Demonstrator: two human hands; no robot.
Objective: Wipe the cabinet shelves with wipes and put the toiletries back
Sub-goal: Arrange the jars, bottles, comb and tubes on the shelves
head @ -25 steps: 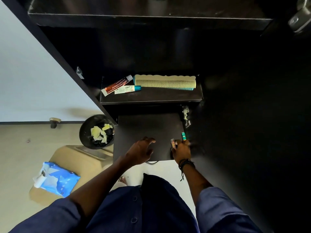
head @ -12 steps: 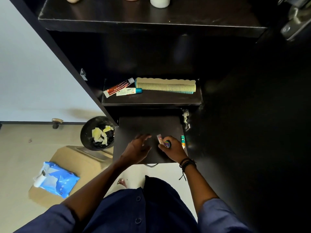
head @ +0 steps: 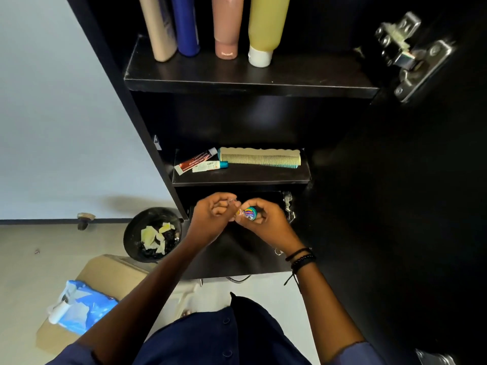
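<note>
Far lower left of the frame: a blue wipes pack (head: 79, 312) on a cardboard box (head: 110, 272), well apart from the cabinet. Just right of it, a black bin (head: 154, 233) holding crumpled used wipes.

Centre of the frame, over the dark bottom shelf (head: 237, 262): left hand (head: 212, 219) curled nearly closed, fingertips pinching something small and pale beside the jar; exactly what, too small to tell. Touching it on the right: right hand (head: 268, 223), fingers wrapped round a small round jar (head: 249, 213), colourful lid facing up toward the camera. Jar caught between both hands, right hand carrying it, left only at its edge.

Above the hands, middle shelf (head: 242, 177): two small tubes (head: 200, 163) at left, a long comb (head: 259, 158) at right, long axis running left to right. Bare strip of shelf in front of them, straight up-frame from the jar and near both hands, likely the closest landing spot. Top shelf (head: 250, 80) at upper centre: four bottles (head: 216, 25) standing in a row. Far upper right: a metal hinge (head: 411, 54) on the open door.
</note>
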